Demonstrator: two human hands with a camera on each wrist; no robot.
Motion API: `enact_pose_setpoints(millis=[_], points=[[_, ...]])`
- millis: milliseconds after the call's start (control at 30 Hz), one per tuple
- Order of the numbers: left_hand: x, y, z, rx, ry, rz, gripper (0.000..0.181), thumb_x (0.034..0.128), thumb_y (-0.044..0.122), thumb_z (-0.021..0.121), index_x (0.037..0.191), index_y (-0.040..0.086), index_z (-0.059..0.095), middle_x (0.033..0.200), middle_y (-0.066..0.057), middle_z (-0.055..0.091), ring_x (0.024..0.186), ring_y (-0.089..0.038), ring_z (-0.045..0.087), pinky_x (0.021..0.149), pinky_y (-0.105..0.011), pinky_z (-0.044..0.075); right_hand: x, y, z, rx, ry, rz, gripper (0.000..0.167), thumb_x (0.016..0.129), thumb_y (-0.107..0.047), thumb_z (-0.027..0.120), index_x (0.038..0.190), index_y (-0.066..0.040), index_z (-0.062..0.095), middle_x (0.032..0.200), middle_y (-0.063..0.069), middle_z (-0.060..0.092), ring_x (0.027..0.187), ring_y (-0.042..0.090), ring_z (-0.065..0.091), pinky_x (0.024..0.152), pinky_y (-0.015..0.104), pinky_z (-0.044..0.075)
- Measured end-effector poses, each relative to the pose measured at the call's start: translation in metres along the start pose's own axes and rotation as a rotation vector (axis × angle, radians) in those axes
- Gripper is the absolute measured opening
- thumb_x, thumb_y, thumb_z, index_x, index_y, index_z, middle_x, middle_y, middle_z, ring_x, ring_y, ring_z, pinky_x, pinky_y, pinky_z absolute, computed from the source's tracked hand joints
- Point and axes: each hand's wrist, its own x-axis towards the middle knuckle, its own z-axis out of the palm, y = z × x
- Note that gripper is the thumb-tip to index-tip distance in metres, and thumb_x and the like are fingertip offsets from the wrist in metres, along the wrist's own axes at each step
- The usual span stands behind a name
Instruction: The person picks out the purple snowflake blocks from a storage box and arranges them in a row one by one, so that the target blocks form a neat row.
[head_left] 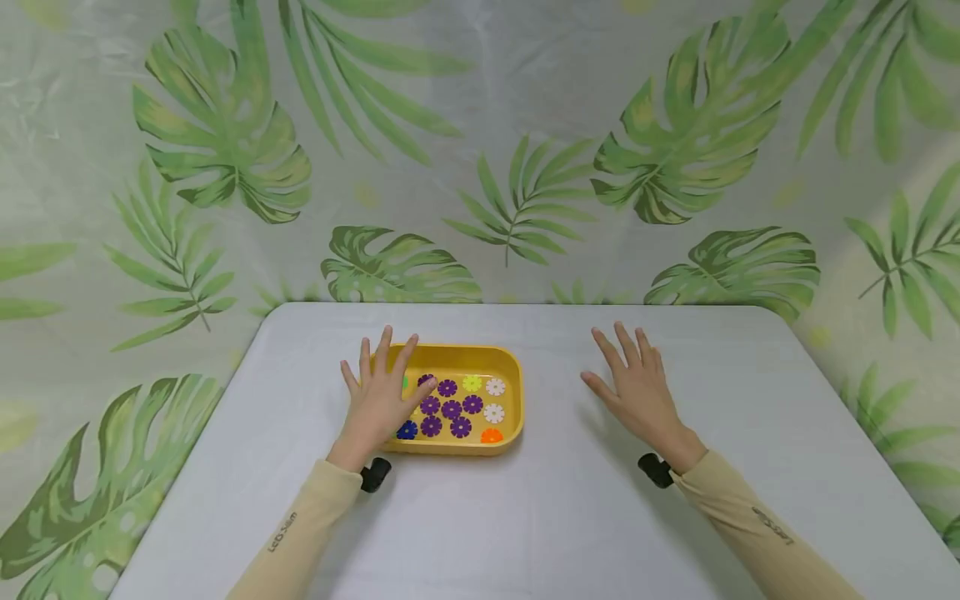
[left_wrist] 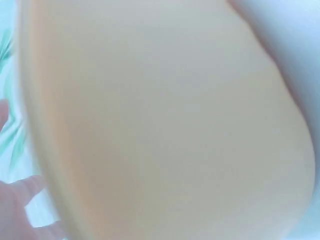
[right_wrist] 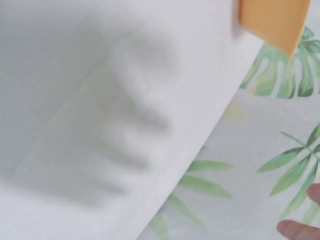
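A yellow tray [head_left: 450, 447] holds several small notched discs: purple ones [head_left: 452, 409], white ones [head_left: 494, 412], a yellow-green one [head_left: 472, 382], an orange one [head_left: 491, 436] and a blue one [head_left: 407, 430]. Over the tray's left end the left hand [head_left: 378, 406] is spread, hiding part of it; whether it touches the rim I cannot tell. To the right of the tray, the right hand [head_left: 643, 398] hovers over the table with fingers spread, holding nothing. The tray's wall [left_wrist: 175, 125] fills most of the left wrist view, and its corner [right_wrist: 275, 22] shows in the right wrist view.
A white-covered table [head_left: 555, 525] lies under the tray and hands. Behind and beside it hangs a pale cloth [head_left: 525, 100] with green leaf prints. Each wrist wears a small black camera, one near the left cuff [head_left: 376, 475], one near the right [head_left: 656, 471].
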Motion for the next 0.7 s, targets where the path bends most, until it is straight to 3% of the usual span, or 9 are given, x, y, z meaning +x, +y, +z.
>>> enact_pose_setpoints(millis=[167,367,567,700], points=[[0.0,-0.015,-0.014,-0.324,0.074,-0.008,0.062,0.0985,0.044,0.048,0.151,0.018,0.029,0.158,-0.015,0.01,0.141,-0.042,0.005,0.106,-0.069,0.006,0.012,-0.018,0.003,0.221,-0.009,-0.082,0.064,0.097,-0.032,0.056,0.15,-0.008,0.029,0.152,0.023,0.023,0.139,0.044,0.016,0.107,0.064,0.018],[-0.005,-0.043,-0.016,-0.809,0.133,-0.161,0.052,0.1022,0.036,0.044,0.148,0.012,0.036,0.153,-0.011,0.027,0.14,-0.031,0.023,0.113,-0.05,0.021,0.026,-0.046,0.016,0.523,-0.087,-0.107,0.055,0.098,-0.023,0.056,0.147,-0.008,0.036,0.148,0.014,0.036,0.134,0.035,0.035,0.106,0.053,0.033],[-0.011,-0.06,-0.003,-1.222,0.073,-0.295,0.05,0.1041,0.026,0.041,0.15,0.009,0.029,0.154,-0.008,0.025,0.141,-0.023,0.023,0.114,-0.034,0.021,0.037,-0.077,0.03,0.873,-0.304,0.021,0.049,0.1,-0.027,0.053,0.142,-0.004,0.041,0.142,0.017,0.043,0.125,0.039,0.045,0.101,0.046,0.042],[-0.014,-0.066,0.01,-1.36,0.013,-0.363,0.047,0.1044,0.019,0.04,0.15,0.011,0.031,0.156,-0.003,0.022,0.142,-0.015,0.017,0.115,-0.031,0.017,0.043,-0.096,0.04,1.029,-0.458,0.073,0.049,0.099,-0.027,0.053,0.138,0.001,0.043,0.139,0.023,0.043,0.121,0.042,0.048,0.1,0.046,0.043]])
